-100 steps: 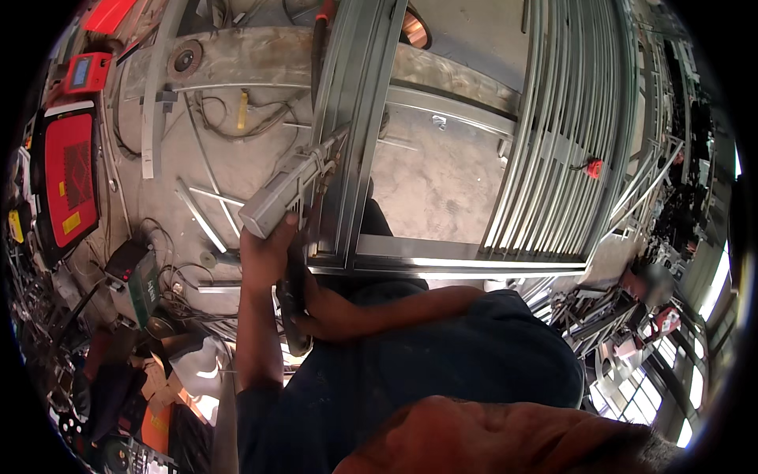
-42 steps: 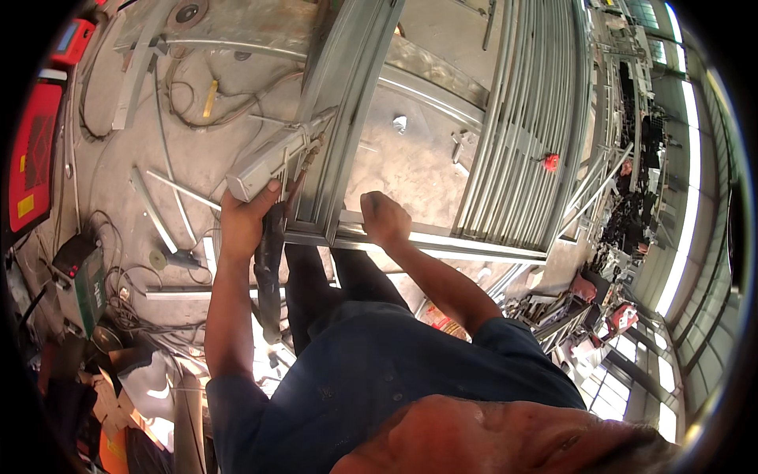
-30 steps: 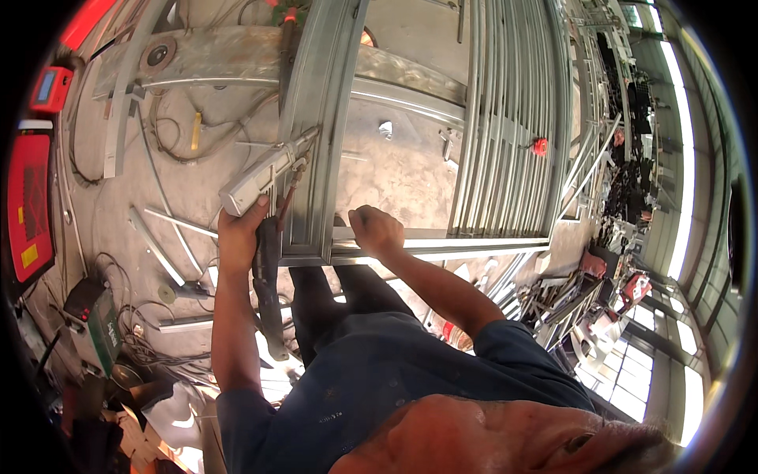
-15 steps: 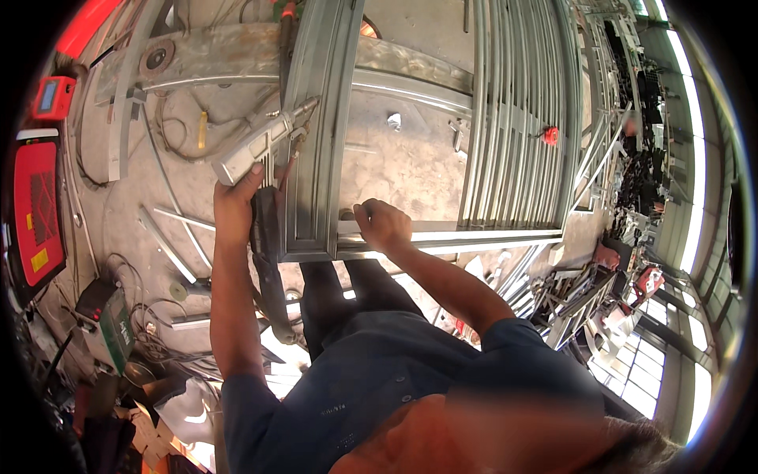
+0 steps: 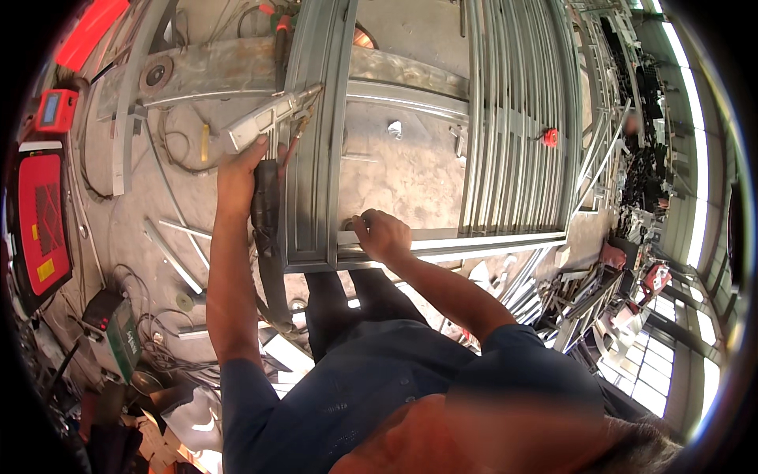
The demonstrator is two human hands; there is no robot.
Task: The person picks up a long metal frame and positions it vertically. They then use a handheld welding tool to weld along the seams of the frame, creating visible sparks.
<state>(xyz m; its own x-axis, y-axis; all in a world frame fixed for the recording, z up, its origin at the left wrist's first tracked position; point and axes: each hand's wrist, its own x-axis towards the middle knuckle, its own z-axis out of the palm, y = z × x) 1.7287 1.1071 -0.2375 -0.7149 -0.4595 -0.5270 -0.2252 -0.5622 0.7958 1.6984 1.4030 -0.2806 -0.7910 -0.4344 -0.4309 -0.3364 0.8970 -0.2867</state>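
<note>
My left hand is closed round a pale handheld welding gun, its narrow nozzle pointing up and right over the left side of a grey metal frame. A thick black sheathed hose hangs down from the gun beside that frame. My right hand rests at the frame's near bar, right of the corner, with its fingers curled in. A small round dark piece shows by its thumb; what the fingers hold, if anything, is hidden.
Several parallel metal bars fill the frame's right part, with a red round object on them. A metal beam runs underneath. Left are a red machine, a green box, cables and loose metal strips on the floor.
The welding gun in my left hand has moved slightly right and up, its nozzle now farther over the frame's left side. My right hand stays at the near bar.
</note>
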